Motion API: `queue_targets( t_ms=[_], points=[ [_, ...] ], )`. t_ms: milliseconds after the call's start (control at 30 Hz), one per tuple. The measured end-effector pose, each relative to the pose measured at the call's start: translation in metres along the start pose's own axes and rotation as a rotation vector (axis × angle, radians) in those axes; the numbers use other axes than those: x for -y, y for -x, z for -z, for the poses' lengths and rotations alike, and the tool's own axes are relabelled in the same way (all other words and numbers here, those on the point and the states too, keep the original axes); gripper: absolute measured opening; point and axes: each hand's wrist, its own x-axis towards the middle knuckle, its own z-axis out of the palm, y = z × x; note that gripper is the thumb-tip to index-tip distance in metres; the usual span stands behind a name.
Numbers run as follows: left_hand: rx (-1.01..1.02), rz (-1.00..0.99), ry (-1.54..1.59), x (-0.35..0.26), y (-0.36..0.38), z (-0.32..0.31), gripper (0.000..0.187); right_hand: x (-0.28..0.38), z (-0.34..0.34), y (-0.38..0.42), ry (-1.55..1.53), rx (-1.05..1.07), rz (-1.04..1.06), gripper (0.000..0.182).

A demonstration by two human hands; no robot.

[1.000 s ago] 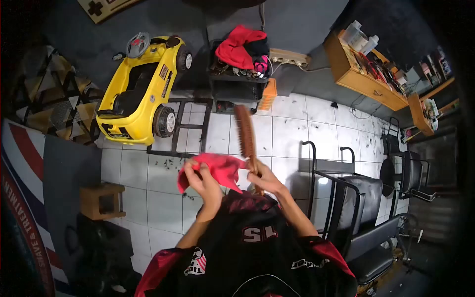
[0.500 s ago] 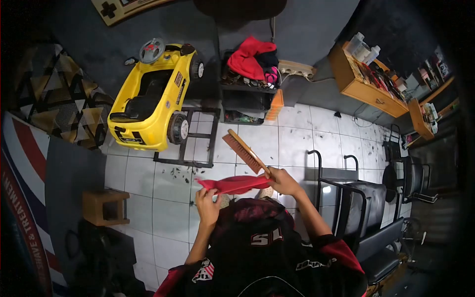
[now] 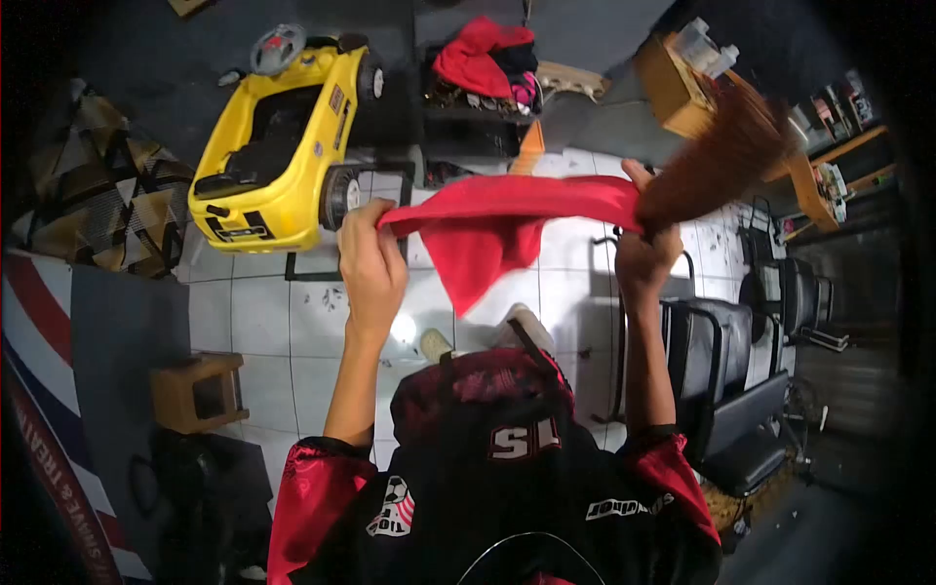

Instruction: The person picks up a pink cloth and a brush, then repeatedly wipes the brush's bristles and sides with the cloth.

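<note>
A red cloth is stretched between my two hands, its middle hanging down in a pointed fold. At its left end, my left hand is closed on the edge. My right hand grips the other end together with a brush. The brush's brown bristles are smeared by motion and tilt up to the right; its handle is mostly hidden in the hand. Both hands are raised in front of my body, above the tiled floor.
A yellow toy car stands on a dark frame at the left. A black shelf bears more red and dark cloth. Black chairs line the right, below wooden drawers. A brown stool is at the lower left.
Both hands have risen and moved apart, spreading the red cloth wider. The brush has swung from pointing up-left to pointing up-right. My view has shifted slightly.
</note>
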Motion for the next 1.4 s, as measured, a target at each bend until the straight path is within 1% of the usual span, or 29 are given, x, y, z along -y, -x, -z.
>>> queue_targets(
  t_ms=[33,67,133,167,233,300,400,433,467,500,567,600,633,700,767,867,900,933,1000,1033,1100,1133,1167,1200,1233,1267,1300,1333,1400],
  points=[
    [0.081,0.008,0.011,-0.002,0.01,-0.001,0.025,0.004,0.005,0.007,0.032,-0.025,0.103,0.038],
    [0.154,0.012,0.02,-0.006,0.024,-0.002,0.026,-0.012,0.0,0.036,-0.147,-0.002,0.023,0.035],
    [0.39,0.118,0.099,0.012,0.073,-0.012,0.029,-0.033,-0.018,0.106,-0.052,0.03,-0.069,0.036],
    [0.56,0.222,0.172,0.041,0.119,-0.025,0.032,-0.047,-0.023,0.148,0.024,0.323,-0.315,0.032],
    [0.953,0.438,0.027,0.097,0.218,-0.026,0.034,-0.096,-0.042,0.231,0.281,1.043,-0.446,0.022],
    [0.759,1.469,0.889,0.149,0.319,-0.037,0.029,-0.125,-0.035,0.287,0.25,1.315,-0.357,0.022],
    [1.174,0.492,0.038,0.116,0.256,-0.022,0.022,-0.132,-0.054,0.268,0.254,1.306,-0.466,0.023],
    [1.079,0.544,-0.007,0.106,0.241,-0.026,0.018,-0.124,-0.054,0.239,0.12,1.227,-0.681,0.023],
    [0.969,0.583,-0.051,0.104,0.223,-0.04,0.016,-0.128,-0.062,0.219,0.113,1.128,-0.702,0.018],
    [0.897,0.457,-0.13,0.113,0.209,-0.051,0.015,-0.133,-0.067,0.2,0.07,1.004,-0.581,0.014],
    [0.668,0.445,-0.175,0.11,0.155,-0.067,0.022,-0.122,-0.074,0.139,-0.108,0.871,-0.743,0.008],
    [0.585,0.37,-0.238,0.092,0.112,-0.066,0.025,-0.131,-0.079,0.128,-0.206,0.65,-0.553,0.007],
    [0.432,0.27,-0.205,0.082,0.08,-0.064,0.028,-0.116,-0.077,0.095,-0.481,0.551,-0.739,0.016],
    [0.2,0.158,-0.135,0.036,0.02,-0.047,0.036,-0.068,-0.049,0.035,-0.367,0.26,-0.526,0.019],
    [0.134,0.168,-0.049,-0.011,-0.011,-0.027,0.044,-0.058,-0.028,0.004,-0.476,-0.014,-0.176,0.02],
    [0.041,0.151,0.004,-0.034,0.01,-0.03,0.053,-0.04,-0.003,0.02,-0.753,-0.149,-0.225,0.034],
    [0.008,0.137,0.01,-0.034,0.026,-0.036,0.055,-0.051,0.003,0.035,-0.305,-0.002,-0.145,0.035],
    [0.127,0.187,0.013,-0.026,0.047,-0.045,0.052,-0.07,-0.008,0.062,-0.267,-0.013,-0.045,0.032],
    [0.487,0.235,-0.073,0.026,0.134,-0.069,0.042,-0.102,-0.014,0.13,-0.054,0.403,-0.116,0.031],
    [0.728,0.202,-0.154,0.06,0.188,-0.08,0.036,-0.118,-0.021,0.16,-0.051,0.875,-0.39,0.027],
    [1.049,0.442,0.045,0.099,0.265,-0.077,0.029,-0.163,-0.028,0.224,0.059,1.451,-0.325,0.032],
    [0.949,0.589,0.249,0.105,0.281,-0.071,0.025,-0.221,-0.045,0.285,-0.011,1.552,-0.133,0.031],
    [0.939,0.605,0.283,0.094,0.267,-0.066,0.022,-0.205,-0.039,0.267,0.093,1.51,-0.242,0.03],
    [1.093,0.462,0.125,0.087,0.251,-0.062,0.021,-0.196,-0.041,0.24,-0.002,1.537,-0.335,0.029],
    [1.037,0.453,0.04,0.086,0.243,-0.067,0.02,-0.183,-0.041,0.211,-0.103,1.571,-0.441,0.028],
    [0.977,0.438,-0.046,0.09,0.23,-0.075,0.02,-0.155,-0.041,0.164,-0.11,1.538,-0.735,0.025],
    [0.899,0.508,-0.127,0.095,0.216,-0.088,0.021,-0.168,-0.052,0.168,-0.18,1.245,-0.602,0.021],
    [0.652,0.293,-0.236,0.094,0.192,-0.098,0.023,-0.188,-0.068,0.165,-0.057,1.058,-0.281,0.017],
    [0.398,0.341,-0.185,0.058,0.109,-0.104,0.022,-0.181,-0.078,0.119,-0.25,0.718,-0.388,0.016]
  ],
)
